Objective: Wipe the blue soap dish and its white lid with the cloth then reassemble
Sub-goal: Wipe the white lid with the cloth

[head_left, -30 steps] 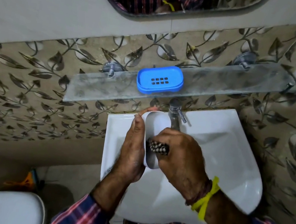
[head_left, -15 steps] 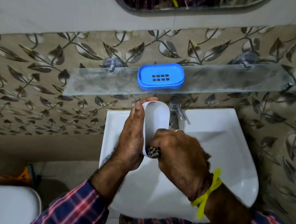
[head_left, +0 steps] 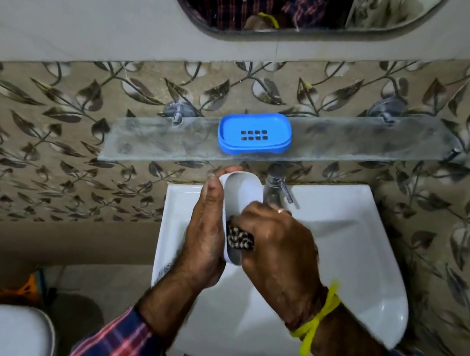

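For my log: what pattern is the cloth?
Cloth: dark with light speckled weave, seen best in the head view.

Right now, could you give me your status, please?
Left hand holds lid. Right hand rubs cloth inside it. Dish on shelf. Nothing blocking.

Home bathroom, white washbasin (head_left: 353, 258) with tap (head_left: 275, 184), wall mirror (head_left: 286, 4), glass shelf (head_left: 356, 144), leaf-patterned tiles (head_left: 31, 151)

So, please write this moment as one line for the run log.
step: wiping lid | left hand: holds white lid over sink | right hand: rubs cloth inside lid | blue dish: on shelf
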`<action>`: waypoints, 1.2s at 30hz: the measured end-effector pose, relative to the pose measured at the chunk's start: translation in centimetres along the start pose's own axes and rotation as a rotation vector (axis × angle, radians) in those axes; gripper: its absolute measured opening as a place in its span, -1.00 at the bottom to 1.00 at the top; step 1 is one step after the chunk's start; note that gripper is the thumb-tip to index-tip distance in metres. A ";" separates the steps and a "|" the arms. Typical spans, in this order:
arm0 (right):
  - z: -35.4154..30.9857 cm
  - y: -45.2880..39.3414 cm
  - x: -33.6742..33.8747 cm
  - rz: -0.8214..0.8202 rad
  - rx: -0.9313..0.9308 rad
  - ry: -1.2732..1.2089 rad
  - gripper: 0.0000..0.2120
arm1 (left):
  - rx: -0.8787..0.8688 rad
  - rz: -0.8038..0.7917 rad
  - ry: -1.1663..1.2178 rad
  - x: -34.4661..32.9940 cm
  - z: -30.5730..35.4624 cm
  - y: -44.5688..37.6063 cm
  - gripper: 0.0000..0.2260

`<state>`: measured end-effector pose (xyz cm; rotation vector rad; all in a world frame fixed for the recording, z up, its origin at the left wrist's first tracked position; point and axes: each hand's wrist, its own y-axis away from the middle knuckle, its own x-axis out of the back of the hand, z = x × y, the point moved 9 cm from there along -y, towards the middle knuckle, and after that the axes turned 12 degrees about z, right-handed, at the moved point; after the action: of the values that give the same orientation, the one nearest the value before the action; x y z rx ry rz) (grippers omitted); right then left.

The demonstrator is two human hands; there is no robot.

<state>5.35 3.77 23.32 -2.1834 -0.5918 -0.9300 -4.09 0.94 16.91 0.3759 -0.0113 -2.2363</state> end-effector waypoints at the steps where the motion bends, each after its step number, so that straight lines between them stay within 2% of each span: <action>1: 0.4 0.3 -0.3 -0.024 -0.021 0.056 -0.74 | -0.034 -0.001 -0.020 0.1 0.3 -0.1 -0.61; 4: 1.5 0.1 0.7 0.111 -0.123 0.031 -0.81 | -0.082 -0.044 -0.071 -0.5 0.1 0.6 -0.61; 6: 0.3 -0.8 1.7 0.205 -0.065 -0.044 -0.73 | -0.068 -0.063 -0.057 -0.6 -0.7 1.1 -0.55; 8: -0.1 -0.9 2.0 0.219 -0.008 -0.024 -0.71 | -0.082 -0.090 -0.062 -0.8 -1.0 1.4 -0.53; 13: 1.2 -1.1 1.9 0.232 -0.096 0.180 -0.81 | -0.135 -0.054 -0.121 -1.2 -0.6 1.5 -0.57; 18: 2.2 0.0 -0.2 0.010 -0.124 0.222 -0.90 | -0.155 -0.004 -0.123 -0.4 -0.8 1.8 -0.50; 22: 2.2 1.0 -1.2 -0.082 -0.071 0.160 -0.92 | -0.148 0.081 -0.091 0.5 -0.6 1.2 -0.65; 29: 1.1 2.8 -2.6 -0.152 0.105 0.168 -0.75 | -0.150 0.071 -0.110 0.7 0.0 0.3 -0.65; 32: 1.9 2.6 -3.1 -0.260 0.073 0.017 -0.73 | -0.172 0.059 -0.122 0.5 0.2 0.0 -0.64; 36: 3.5 2.8 -3.7 -0.451 -0.066 -0.441 -0.84 | -0.207 0.054 -0.197 0.7 0.3 -0.2 -0.65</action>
<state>6.26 3.94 17.61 -2.3762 -1.3213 -0.6842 -4.75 0.49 16.94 0.0424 0.1043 -2.1872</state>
